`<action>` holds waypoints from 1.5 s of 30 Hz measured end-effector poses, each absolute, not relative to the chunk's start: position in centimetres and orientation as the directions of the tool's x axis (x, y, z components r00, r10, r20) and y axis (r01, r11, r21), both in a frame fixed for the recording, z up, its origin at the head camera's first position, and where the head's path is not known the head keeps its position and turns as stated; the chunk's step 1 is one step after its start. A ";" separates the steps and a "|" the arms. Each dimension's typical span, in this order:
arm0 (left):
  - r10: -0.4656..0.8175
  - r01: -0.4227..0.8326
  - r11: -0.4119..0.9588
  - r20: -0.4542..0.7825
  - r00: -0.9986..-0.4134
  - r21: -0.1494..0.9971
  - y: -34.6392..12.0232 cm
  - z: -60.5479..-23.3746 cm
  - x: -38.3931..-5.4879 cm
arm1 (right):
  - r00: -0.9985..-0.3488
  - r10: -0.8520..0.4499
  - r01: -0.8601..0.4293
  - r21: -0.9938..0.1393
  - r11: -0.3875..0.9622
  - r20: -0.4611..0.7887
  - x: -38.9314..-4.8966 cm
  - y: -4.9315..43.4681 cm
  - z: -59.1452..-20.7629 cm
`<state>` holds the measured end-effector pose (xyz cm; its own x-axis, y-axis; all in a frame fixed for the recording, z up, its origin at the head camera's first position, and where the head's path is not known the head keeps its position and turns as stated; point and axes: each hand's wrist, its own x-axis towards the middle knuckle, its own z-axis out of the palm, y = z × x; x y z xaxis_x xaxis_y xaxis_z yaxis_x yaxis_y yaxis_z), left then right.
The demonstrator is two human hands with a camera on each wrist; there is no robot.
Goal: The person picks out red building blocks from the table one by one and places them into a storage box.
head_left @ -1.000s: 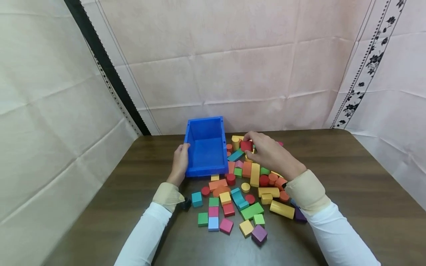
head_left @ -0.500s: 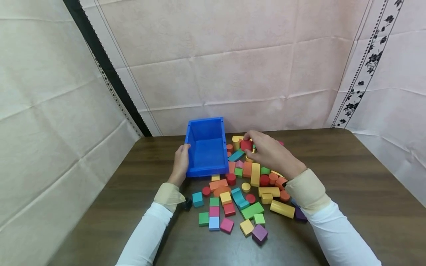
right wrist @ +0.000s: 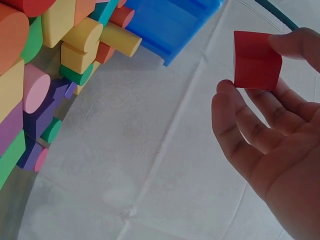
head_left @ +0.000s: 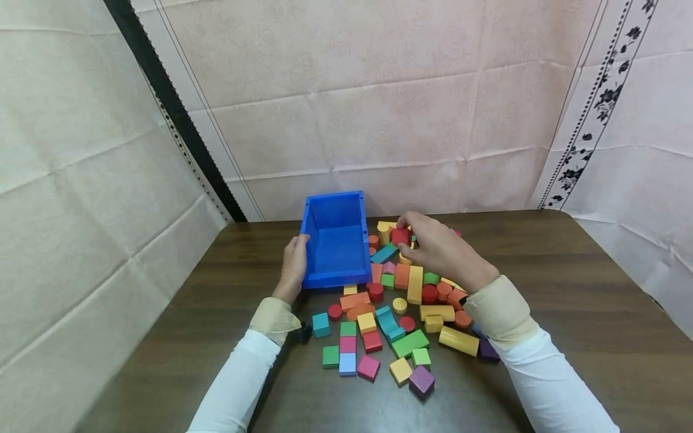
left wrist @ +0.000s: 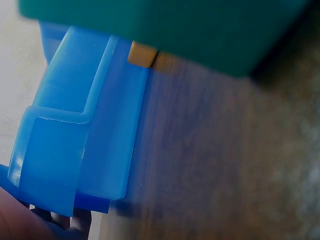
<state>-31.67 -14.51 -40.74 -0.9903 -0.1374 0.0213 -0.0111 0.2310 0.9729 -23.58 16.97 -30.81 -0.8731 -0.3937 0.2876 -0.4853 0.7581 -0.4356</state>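
A red block [head_left: 400,236] is pinched between the thumb and fingers of my right hand [head_left: 438,249], above the far part of the block pile. The right wrist view shows the same red block [right wrist: 257,60] held by the fingertips. My left hand [head_left: 293,264] grips the left side of a blue plastic bin [head_left: 338,279], which is tilted so its bare inside faces me. In the left wrist view the bin's outer wall [left wrist: 65,150] is near, with fingers curled at its lower edge; a blurred teal block [left wrist: 150,30] covers the top.
Many coloured wooden blocks lie right of and in front of the bin, among them a yellow cylinder [head_left: 459,341], a purple cube [head_left: 421,382] and a green block [head_left: 409,343]. Pale cloth [head_left: 379,120] hangs behind the brown table [head_left: 568,313].
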 end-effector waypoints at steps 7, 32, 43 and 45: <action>-0.140 -0.014 0.228 0.018 -0.990 0.973 -14.4 -40.7 -31.4 | -0.866 -0.400 -0.497 -0.434 0.751 0.300 -23.5 17.0 -30.7; -0.138 -0.013 0.232 0.019 -0.990 0.973 -14.4 -40.6 -31.6 | -0.835 -0.442 -0.541 -0.340 0.769 0.328 -23.4 16.1 -31.1; -0.142 -0.019 0.231 0.014 -0.990 0.973 -14.3 -40.7 -31.7 | -0.844 -0.433 -0.528 -0.360 0.769 0.316 -23.5 16.1 -31.2; -0.143 -0.021 0.232 0.012 -0.990 0.972 -14.3 -40.7 -31.7 | -0.849 -0.430 -0.522 -0.364 0.771 0.307 -23.5 16.1 -31.2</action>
<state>-31.70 -14.30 -40.72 -0.9896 -0.1433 0.0125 -0.0213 0.2321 0.9725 -23.49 16.06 -31.18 -0.8489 -0.4300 0.3073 -0.5224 0.7712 -0.3638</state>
